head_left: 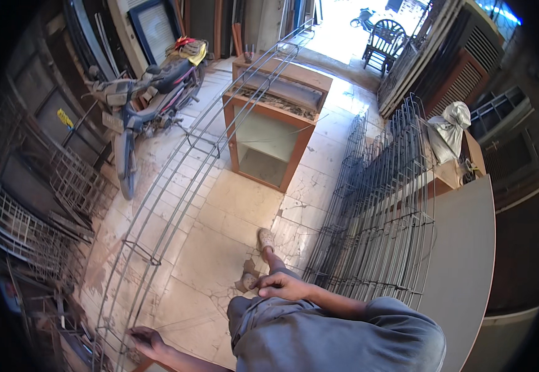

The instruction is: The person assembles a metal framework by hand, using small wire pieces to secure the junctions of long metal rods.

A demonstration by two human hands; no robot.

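A long, narrow rebar cage [158,239] of thin steel bars with rectangular stirrups slants from the lower left up to the far middle. It passes over the top of a brown wooden cabinet [285,158]. My left hand [147,343] is at the near end of the cage, its fingers curled at the lower bar. Over my lap, in front of my grey clothing, my right hand [280,286] is closed with the fingers bent in. Whatever it may hold is too small to make out.
Stacked finished rebar cages [375,229] stand close on my right, beside a pale board [458,260]. A motorbike [151,99] is parked at the far left. Wire racks [27,229] line the left side. A white sack [449,133] and a dark chair [385,43] are farther off.
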